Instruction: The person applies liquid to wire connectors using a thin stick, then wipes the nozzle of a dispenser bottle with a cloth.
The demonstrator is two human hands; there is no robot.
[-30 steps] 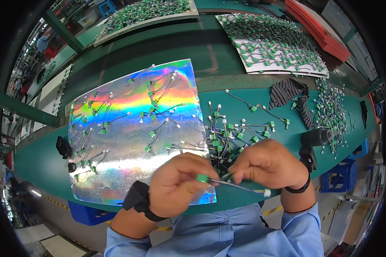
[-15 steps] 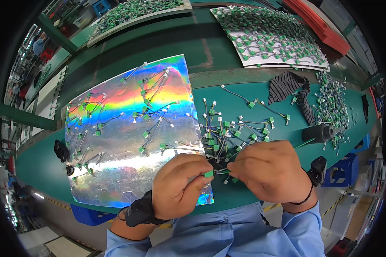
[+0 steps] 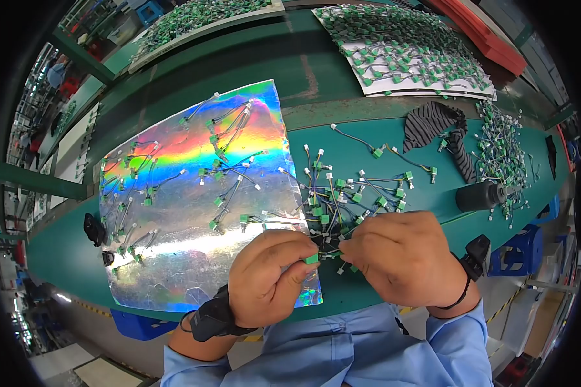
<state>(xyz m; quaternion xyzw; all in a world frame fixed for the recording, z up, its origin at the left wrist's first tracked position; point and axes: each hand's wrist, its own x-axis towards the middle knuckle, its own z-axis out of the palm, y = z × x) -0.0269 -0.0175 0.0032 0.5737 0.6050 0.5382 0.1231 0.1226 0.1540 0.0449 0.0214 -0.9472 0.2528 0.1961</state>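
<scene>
My left hand (image 3: 271, 274) is closed, with thumb and forefinger pinching a small green connector block (image 3: 311, 259) at the lower right corner of the shiny silver sheet (image 3: 193, 271). Close beside it, my right hand (image 3: 400, 258) is closed in a pinch, its fingertips at the thin wires by the block. A slim green stick showed behind this hand a moment ago; now the hand mostly hides it. Just beyond both hands lies a loose heap of wired green connectors (image 3: 340, 184) with white plugs. More of these wired pieces lie spread over the silver sheet.
A dark bottle (image 3: 478, 197) lies to the right, near a striped cloth (image 3: 426, 126) and another connector pile (image 3: 500, 161). Farther back are a white board (image 3: 394, 77) covered in connectors, a loaded tray (image 3: 200, 35) and red foam (image 3: 481, 35). Blue stools stand below the table.
Both hands stay nearly in place, with the right fingertips slightly shifted. The green stick that stuck out behind the right hand no longer shows clearly. The view has shifted a little.
</scene>
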